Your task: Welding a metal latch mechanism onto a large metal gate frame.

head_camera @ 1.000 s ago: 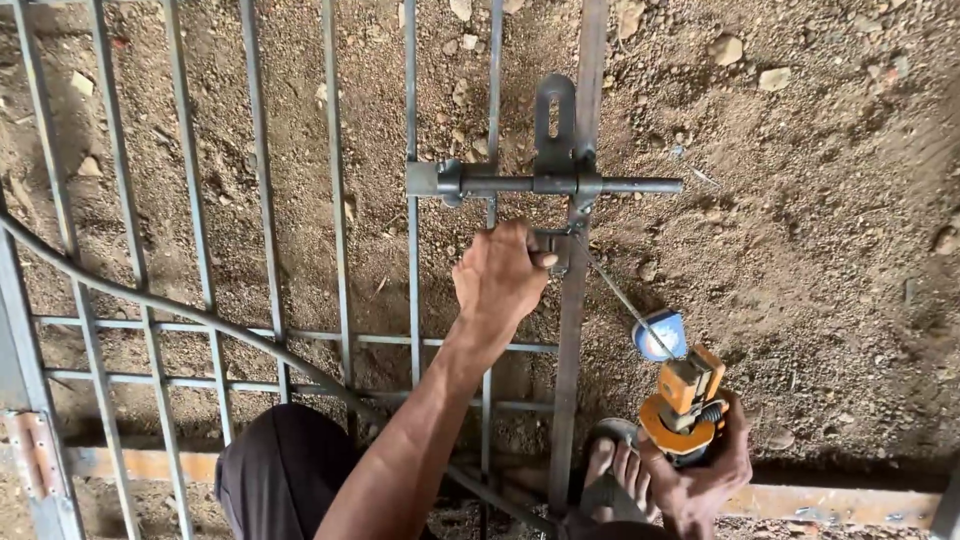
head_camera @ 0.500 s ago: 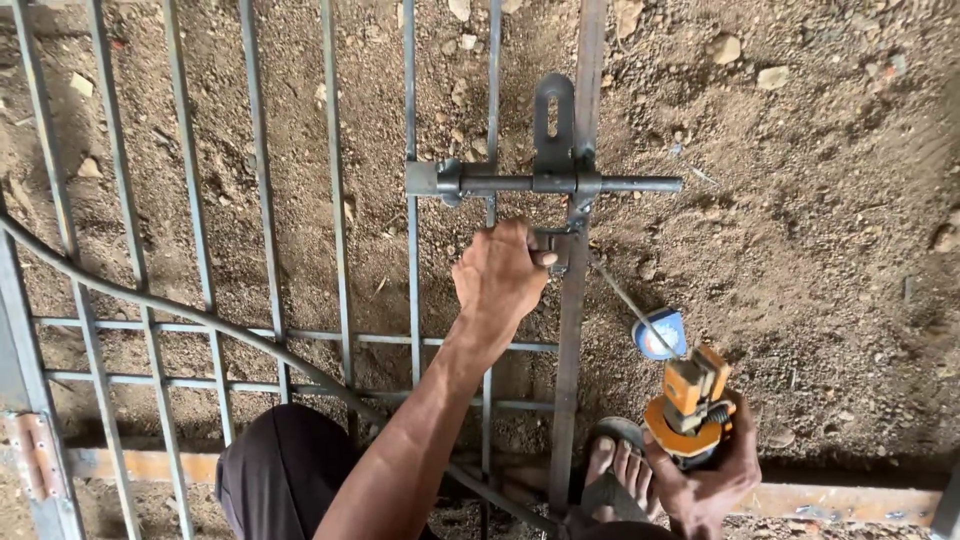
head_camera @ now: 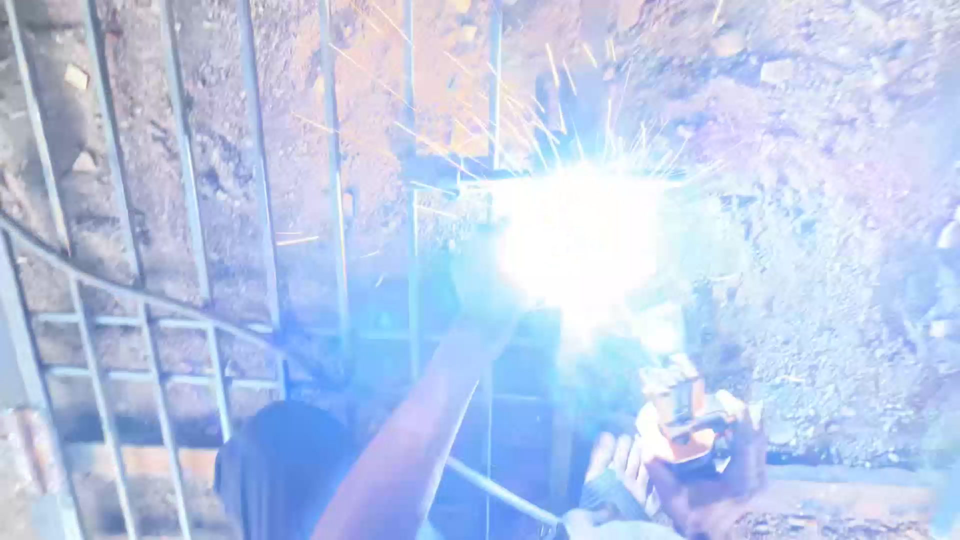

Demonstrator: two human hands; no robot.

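Here, glare-washed grey metal gate (head_camera: 150,310)

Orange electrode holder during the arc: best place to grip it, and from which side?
Grip the orange electrode holder by its rear handle, coming from below, the end nearest the person. The right hand wraps it there now. Its front end points up toward the arc flash and sparks, so the rear is the part farthest from them. The left hand sits close beside the glare on the metal gate.

1 metal gate (head_camera: 335,210), 1 orange electrode holder (head_camera: 683,415), 2 hands.
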